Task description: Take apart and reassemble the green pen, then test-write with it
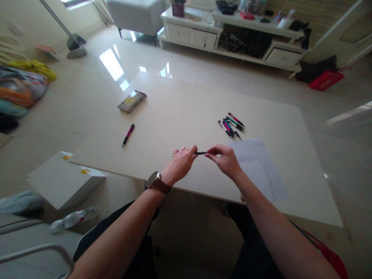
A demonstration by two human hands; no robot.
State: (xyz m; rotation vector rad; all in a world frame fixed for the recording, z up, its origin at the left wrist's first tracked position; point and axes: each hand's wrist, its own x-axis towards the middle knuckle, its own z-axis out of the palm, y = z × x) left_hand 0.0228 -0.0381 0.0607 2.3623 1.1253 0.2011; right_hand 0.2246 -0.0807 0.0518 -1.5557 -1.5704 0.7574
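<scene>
One dark pen is pinched at both ends above the table edge, left hand and right hand closed on it. Beyond lie a cluster of pens (roughly six), one magenta pen, one written sheet, one small box.

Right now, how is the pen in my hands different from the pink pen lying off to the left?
The pen in hand is held level between the left hand and right hand above the table; the pink pen lies slanted there, untouched. The held one looks dark; the other is pink and black. Both are slim pens.
</scene>
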